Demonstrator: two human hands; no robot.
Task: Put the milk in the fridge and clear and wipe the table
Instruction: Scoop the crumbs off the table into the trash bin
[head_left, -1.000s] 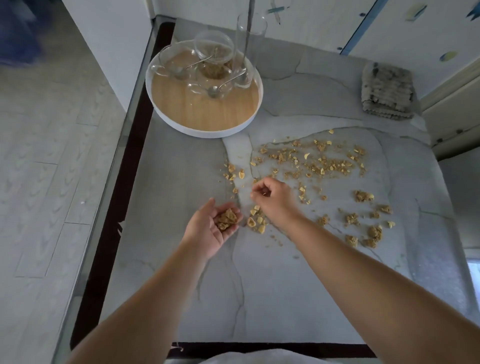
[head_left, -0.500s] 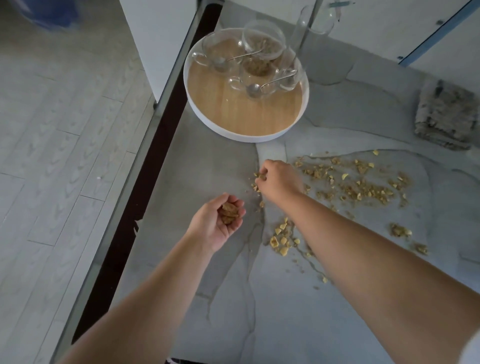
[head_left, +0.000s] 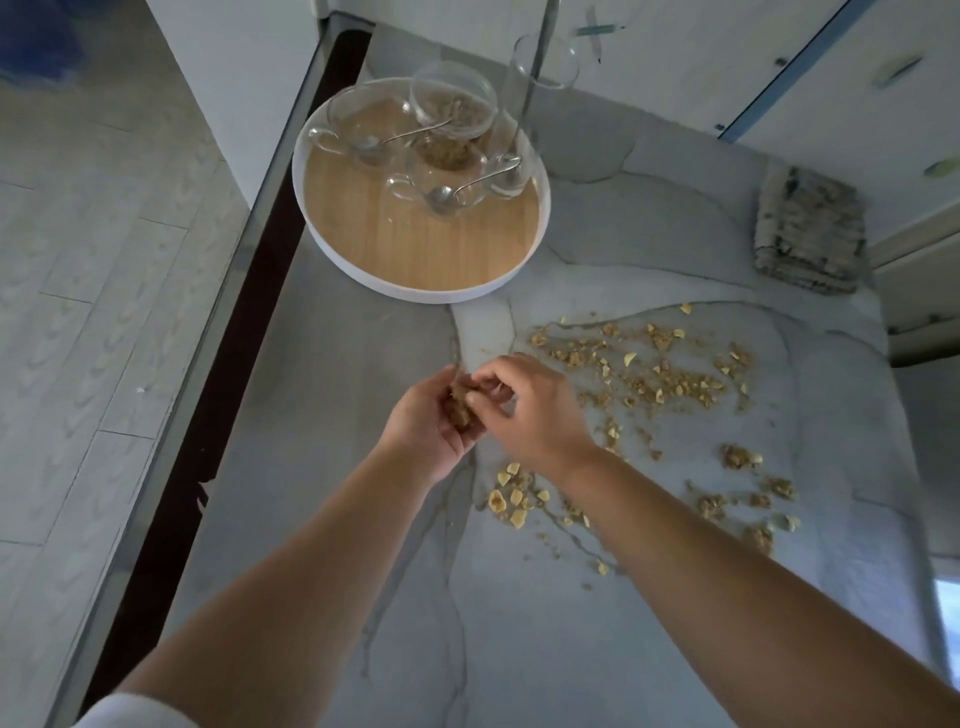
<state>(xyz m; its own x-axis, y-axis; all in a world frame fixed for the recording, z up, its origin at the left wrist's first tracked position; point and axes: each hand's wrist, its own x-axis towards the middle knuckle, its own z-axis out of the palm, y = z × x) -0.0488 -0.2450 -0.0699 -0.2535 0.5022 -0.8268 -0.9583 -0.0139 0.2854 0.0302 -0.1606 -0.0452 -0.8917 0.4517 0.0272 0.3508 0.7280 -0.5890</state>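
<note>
Two bare hands are held together over the grey, veined stone-look table (head_left: 337, 415), near its middle. The left hand (head_left: 426, 423) is cupped palm-up, its fingers curled round a clump of brown crumbs (head_left: 460, 410). The right hand (head_left: 537, 410) is laid against it from the right, thumb and fingertips bunched together and pinching at the same clump. A scatter of yellow-brown cereal crumbs (head_left: 660, 382) is spread over the tabletop to the right of the hands, and a smaller patch of pale yellow flakes (head_left: 511, 499) lies just below the right wrist. A round tray with a white rim and a wooden base (head_left: 415, 249) is set near the table's far left edge, well apart from the hands. In it are gathered clear glass cups (head_left: 358, 124), metal spoons (head_left: 441, 196), a clear glass bowl (head_left: 452, 98) and a tall clear glass cylinder (head_left: 519, 104), all crowded towards the tray's far side. A folded, mottled grey cloth (head_left: 808, 234) is placed at the far right of the table, beyond the crumbs. A pale wood-plank floor (head_left: 78, 260) is seen to the left.
</note>
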